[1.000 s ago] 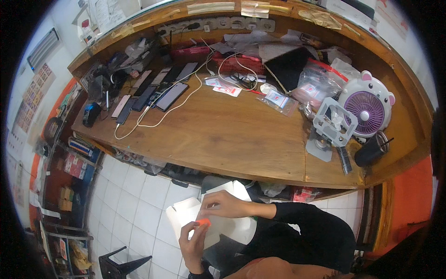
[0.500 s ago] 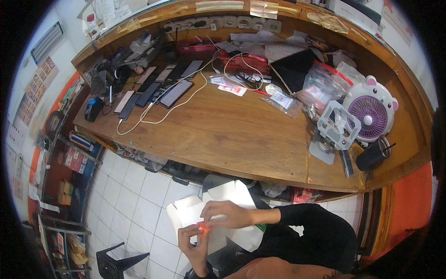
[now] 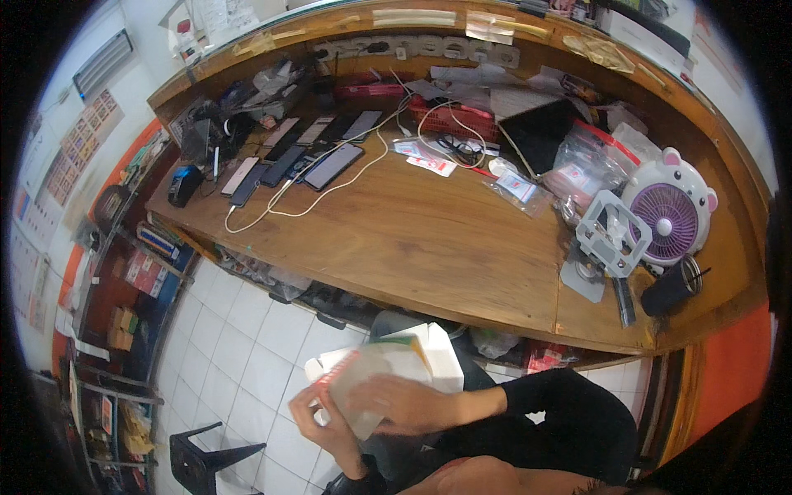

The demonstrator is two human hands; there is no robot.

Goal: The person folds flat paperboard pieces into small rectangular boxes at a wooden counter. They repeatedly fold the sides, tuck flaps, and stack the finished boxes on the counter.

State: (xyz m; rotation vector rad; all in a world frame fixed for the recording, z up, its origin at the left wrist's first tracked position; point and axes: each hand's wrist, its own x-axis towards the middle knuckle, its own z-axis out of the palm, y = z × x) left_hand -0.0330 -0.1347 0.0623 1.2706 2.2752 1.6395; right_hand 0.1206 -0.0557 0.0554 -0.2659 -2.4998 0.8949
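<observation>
My left hand (image 3: 326,425) pinches the edge of a thin, translucent pale sheet (image 3: 365,367) with an orange-red striped border along its left side. My right hand (image 3: 408,404) lies across the sheet, smeared by motion, so its fingers cannot be made out. Behind both hands, over my lap, is an open white cardboard box (image 3: 445,363). A green and yellow strip shows near the sheet's top edge, blurred.
Ahead curves a wooden desk (image 3: 412,247). Several phones (image 3: 334,167) and white charging cables lie on its left. A bear-shaped fan (image 3: 664,223), a grey stand (image 3: 615,235) and a dark tumbler (image 3: 672,286) occupy the right. A black stool (image 3: 198,462) stands lower left.
The small orange piece between both hands has given way to a wider sheet with an orange-red border. My left hand moved slightly left; the right is blurred. The view shifted a little.
</observation>
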